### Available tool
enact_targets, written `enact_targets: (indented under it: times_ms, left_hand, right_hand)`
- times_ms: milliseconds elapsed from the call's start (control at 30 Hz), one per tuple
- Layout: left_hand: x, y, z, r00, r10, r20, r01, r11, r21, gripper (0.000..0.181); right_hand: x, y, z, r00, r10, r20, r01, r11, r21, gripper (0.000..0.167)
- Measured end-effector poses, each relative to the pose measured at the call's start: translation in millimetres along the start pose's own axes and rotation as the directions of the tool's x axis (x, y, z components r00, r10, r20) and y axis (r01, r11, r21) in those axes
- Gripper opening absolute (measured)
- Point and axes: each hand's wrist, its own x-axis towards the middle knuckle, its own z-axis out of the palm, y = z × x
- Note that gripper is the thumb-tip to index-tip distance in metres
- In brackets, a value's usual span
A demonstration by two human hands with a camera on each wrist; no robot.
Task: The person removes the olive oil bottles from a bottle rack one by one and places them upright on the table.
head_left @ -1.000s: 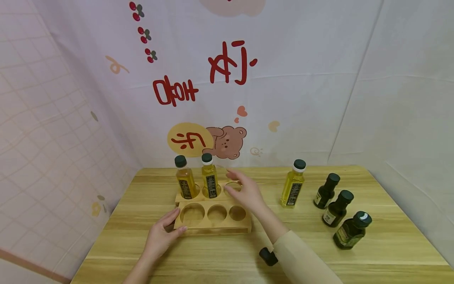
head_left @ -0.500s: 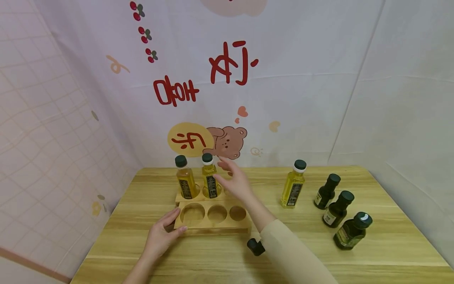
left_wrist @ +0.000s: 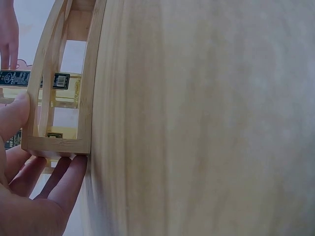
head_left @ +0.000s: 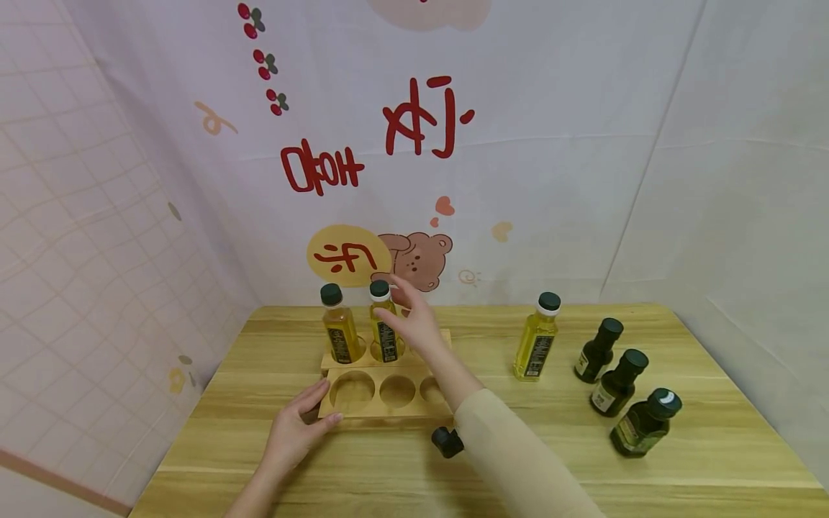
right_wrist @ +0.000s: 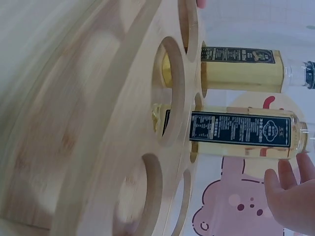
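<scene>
A two-tier wooden bottle rack (head_left: 376,400) with round holes stands on the table. My left hand (head_left: 294,429) grips its front left corner, with the thumb (left_wrist: 14,114) against one side and the other fingers (left_wrist: 61,184) against the end. Two oil bottles with dark green caps stand upright in the rear row: an amber one (head_left: 341,338) at the left and a yellow one (head_left: 387,347) in the middle hole. Beside the yellow bottle's upper part is my right hand (head_left: 417,325), its thumb and fingers spread around the neck without closing. In the right wrist view, its fingertips (right_wrist: 287,172) lie close to the bottle's shoulder; contact is unclear.
Another yellow oil bottle (head_left: 536,345) stands upright to the right of the rack. Farther right are three dark bottles: a rear one (head_left: 594,354), a middle one (head_left: 612,390) and a wider front one (head_left: 641,426). A printed cloth (head_left: 531,180) hangs behind the table.
My right hand has moved left, from over the rear right hole to the neck of the middle yellow bottle. My left hand has stayed on the rack.
</scene>
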Motion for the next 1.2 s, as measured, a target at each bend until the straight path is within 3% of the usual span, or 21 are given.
enact_targets:
  times_ms: [333, 867, 1200]
  left_hand:
    - [-0.3, -1.1, 0.0, 1.0, 0.003, -0.002, -0.003, 1.0, -0.002, 0.071]
    - [-0.2, -4.9, -1.3, 1.0, 0.015, 0.005, -0.015, 1.0, -0.002, 0.07]
    - [-0.9, -6.0, -2.9, 1.0, 0.011, 0.007, -0.011, 1.0, 0.0, 0.071]
  right_hand:
    - [3.5, 1.8, 9.3, 0.999, 0.03, -0.013, -0.03, 0.998, 0.049, 0.061]
    - [2.8, 2.1, 16.3, 0.996, -0.015, -0.087, 0.022, 0.997, 0.076, 0.044]
    - [-2.8, 0.1, 18.8, 0.994, -0.022, -0.104, 0.034, 0.992, 0.118, 0.045]
